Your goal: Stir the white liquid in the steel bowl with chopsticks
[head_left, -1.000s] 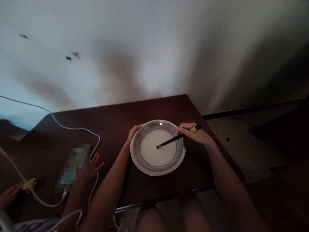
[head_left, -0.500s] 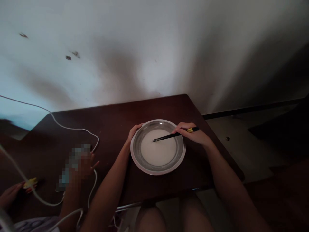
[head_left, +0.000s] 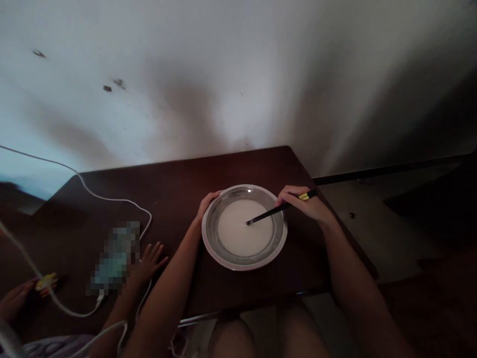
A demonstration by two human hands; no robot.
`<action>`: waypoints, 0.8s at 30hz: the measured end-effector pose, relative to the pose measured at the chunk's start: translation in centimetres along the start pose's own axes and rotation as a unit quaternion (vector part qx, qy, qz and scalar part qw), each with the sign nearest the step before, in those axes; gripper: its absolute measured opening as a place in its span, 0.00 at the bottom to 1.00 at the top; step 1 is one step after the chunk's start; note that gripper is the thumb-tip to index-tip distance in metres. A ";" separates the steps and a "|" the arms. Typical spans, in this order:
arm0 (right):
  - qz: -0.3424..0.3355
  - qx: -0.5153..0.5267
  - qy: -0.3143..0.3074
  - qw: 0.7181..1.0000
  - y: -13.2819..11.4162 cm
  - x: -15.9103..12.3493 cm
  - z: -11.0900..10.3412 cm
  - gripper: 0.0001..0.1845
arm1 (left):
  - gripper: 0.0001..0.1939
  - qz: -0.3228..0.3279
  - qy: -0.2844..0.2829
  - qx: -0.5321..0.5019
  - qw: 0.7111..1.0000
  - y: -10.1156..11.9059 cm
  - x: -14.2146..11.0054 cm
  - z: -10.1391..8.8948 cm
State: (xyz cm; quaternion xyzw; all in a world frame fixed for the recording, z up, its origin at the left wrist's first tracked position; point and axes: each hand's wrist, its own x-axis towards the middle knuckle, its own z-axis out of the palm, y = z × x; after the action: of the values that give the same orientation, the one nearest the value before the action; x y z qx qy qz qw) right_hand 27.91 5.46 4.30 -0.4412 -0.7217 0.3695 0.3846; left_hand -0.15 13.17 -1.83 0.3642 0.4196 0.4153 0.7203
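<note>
A shallow metal bowl (head_left: 280,241) holding white liquid (head_left: 238,236) sits on the dark wooden table (head_left: 179,184). My left hand (head_left: 204,205) grips the bowl's left rim, fingers curled over it. My right hand (head_left: 307,205) is at the bowl's right rim, closed on black chopsticks (head_left: 276,210) with a yellow band near the top. The chopstick tips dip into the white liquid near its middle.
Another person's small hand (head_left: 151,261) rests spread on the table beside a blurred device (head_left: 114,258) with a white cable (head_left: 112,199) plugged in. A second small hand (head_left: 17,298) holds something yellow at the far left. A pale wall stands behind; floor lies right.
My right hand has swept the chopstick tips around in the liquid, from the middle to the upper left and back to the middle. The other person's hand moved off the device and spread out.
</note>
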 end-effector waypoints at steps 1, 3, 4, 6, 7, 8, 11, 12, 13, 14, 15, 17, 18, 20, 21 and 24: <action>0.000 0.006 -0.012 1.000 0.0 0.0 0.0 0.14 | 0.19 0.001 -0.001 0.000 1.000 0.0 0.0 0.0; -0.007 0.002 -0.040 0.999 0.1 0.0 0.2 0.14 | 0.18 0.004 0.000 0.000 1.000 0.0 0.0 0.1; -0.012 -0.007 -0.045 0.999 0.1 0.1 0.2 0.13 | 0.18 0.004 0.001 0.001 1.000 0.0 0.0 0.1; -0.017 -0.026 -0.029 0.999 0.2 0.1 0.2 0.13 | 0.18 0.006 0.004 0.002 1.000 0.0 0.1 0.0; -0.017 -0.030 -0.013 0.999 0.2 0.0 0.1 0.13 | 0.18 0.007 0.006 0.003 1.000 -0.1 0.1 0.0; -0.014 -0.029 0.001 0.999 0.2 0.0 0.0 0.13 | 0.17 0.009 0.008 0.003 1.000 -0.1 0.2 -0.1; -0.002 -0.006 -0.004 1.000 0.1 -0.1 -0.1 0.14 | 0.17 0.007 0.000 -0.004 1.000 -0.1 0.2 -0.2; -0.002 -0.001 -0.020 1.000 0.0 0.0 -0.1 0.14 | 0.18 0.005 -0.005 -0.009 1.000 -0.1 0.2 -0.2; -0.004 -0.001 -0.036 0.999 0.1 0.0 0.0 0.14 | 0.18 0.004 -0.009 -0.013 1.000 -0.1 0.2 -0.2; -0.009 -0.005 -0.048 0.999 0.1 0.0 0.1 0.14 | 0.18 0.004 -0.012 -0.015 1.000 -0.1 0.2 -0.1; -0.013 -0.013 -0.050 0.999 0.1 0.1 0.2 0.13 | 0.18 0.005 -0.014 -0.016 1.000 -0.1 0.2 -0.1; -0.019 -0.029 -0.028 0.999 0.3 0.1 0.2 0.13 | 0.18 0.008 -0.009 -0.013 1.000 -0.1 0.1 -0.1; -0.018 -0.032 -0.010 0.999 0.3 0.1 0.1 0.13 | 0.18 0.009 -0.005 -0.010 1.000 -0.1 0.1 -0.1; -0.010 -0.021 0.009 1.000 0.2 0.0 0.0 0.13 | 0.18 0.010 0.004 -0.002 1.000 -0.1 0.1 -0.1; -0.006 -0.011 0.005 1.000 0.1 0.0 -0.1 0.14 | 0.18 0.010 0.008 0.003 1.000 -0.1 0.1 -0.1; -0.005 -0.003 -0.040 0.999 -0.1 0.0 0.1 0.14 | 0.19 0.009 0.008 0.013 1.000 -0.1 0.1 -0.1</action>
State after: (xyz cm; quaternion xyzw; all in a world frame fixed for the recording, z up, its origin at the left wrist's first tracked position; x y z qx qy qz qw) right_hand 27.81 5.37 4.29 -0.4238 -0.7397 0.3830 0.3556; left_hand -0.19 13.25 -1.94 0.3737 0.4274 0.4193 0.7084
